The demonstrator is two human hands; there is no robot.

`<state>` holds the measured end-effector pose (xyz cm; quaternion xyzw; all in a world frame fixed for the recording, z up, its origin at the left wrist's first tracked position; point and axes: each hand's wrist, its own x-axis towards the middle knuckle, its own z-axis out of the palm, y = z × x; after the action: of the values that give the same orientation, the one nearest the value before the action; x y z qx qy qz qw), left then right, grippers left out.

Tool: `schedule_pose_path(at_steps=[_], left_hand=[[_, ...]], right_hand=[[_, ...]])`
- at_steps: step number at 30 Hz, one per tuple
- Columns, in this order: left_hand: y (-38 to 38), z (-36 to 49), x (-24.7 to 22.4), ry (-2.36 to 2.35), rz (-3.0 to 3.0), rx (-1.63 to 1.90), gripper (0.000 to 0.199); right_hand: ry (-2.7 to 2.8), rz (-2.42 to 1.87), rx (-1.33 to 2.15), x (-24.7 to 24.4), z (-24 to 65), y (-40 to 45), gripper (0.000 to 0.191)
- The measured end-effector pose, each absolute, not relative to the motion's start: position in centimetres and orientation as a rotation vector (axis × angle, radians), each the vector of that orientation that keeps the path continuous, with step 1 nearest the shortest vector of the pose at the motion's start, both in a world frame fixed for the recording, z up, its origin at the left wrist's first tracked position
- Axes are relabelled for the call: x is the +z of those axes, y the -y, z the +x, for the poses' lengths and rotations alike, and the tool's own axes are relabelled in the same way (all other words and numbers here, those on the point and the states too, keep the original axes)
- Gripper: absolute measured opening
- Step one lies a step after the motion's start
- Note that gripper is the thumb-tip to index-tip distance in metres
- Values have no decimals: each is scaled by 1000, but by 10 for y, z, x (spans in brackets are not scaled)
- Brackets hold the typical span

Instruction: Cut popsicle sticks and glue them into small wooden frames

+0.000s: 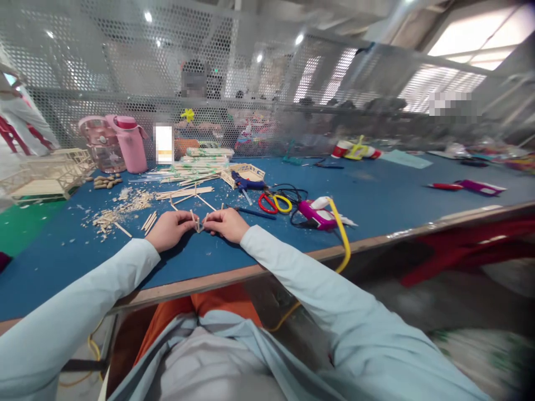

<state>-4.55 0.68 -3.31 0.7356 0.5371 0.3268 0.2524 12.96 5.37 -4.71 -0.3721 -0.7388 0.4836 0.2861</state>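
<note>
Near the front of the blue table, my left hand (167,229) pinches part of a small frame of thin wooden sticks (198,225), thumb and forefinger closed. My right hand (229,224) grips the same frame from the other side, its fingertips almost meeting the left ones. Short sticks stand upright at the frame's corners; its far part runs behind both hands and is partly hidden. Beyond it lies a pile of long wooden sticks (184,192). Several short cut sticks (149,221) rest beside my left hand, with a heap of stick scraps (121,211) farther left.
To the right lie a blue-handled glue gun (249,182), red-and-yellow scissors (276,203) and a purple-and-white device (318,215) with a yellow cord. Pink bottle (131,146), peanuts (107,181) and finished-looking stick models (48,175) stand left. Perforated metal screen (125,67) rises behind.
</note>
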Motion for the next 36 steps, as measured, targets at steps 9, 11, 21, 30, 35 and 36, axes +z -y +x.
schedule_pose_path(at_steps=[9,11,21,30,35,36], left_hand=[[-9,-47,-38,-1372,2033,842,26],[-9,-47,-38,-1388,2017,843,26],[-9,-46,-44,-1374,1986,927,28],[-9,-45,-46,-1359,1959,960,20],[-9,-44,-46,-1339,1922,975,20],[-9,-44,-46,-1340,1921,977,20]], right_hand=[[2017,-955,1158,-50,131,-54,13],[2042,-936,1161,-51,130,-54,12],[2044,-926,1154,-51,128,-53,13],[2020,-946,1116,-53,122,-55,16],[2053,-944,1091,-53,123,-54,17],[2068,-941,1060,-53,124,-54,16]])
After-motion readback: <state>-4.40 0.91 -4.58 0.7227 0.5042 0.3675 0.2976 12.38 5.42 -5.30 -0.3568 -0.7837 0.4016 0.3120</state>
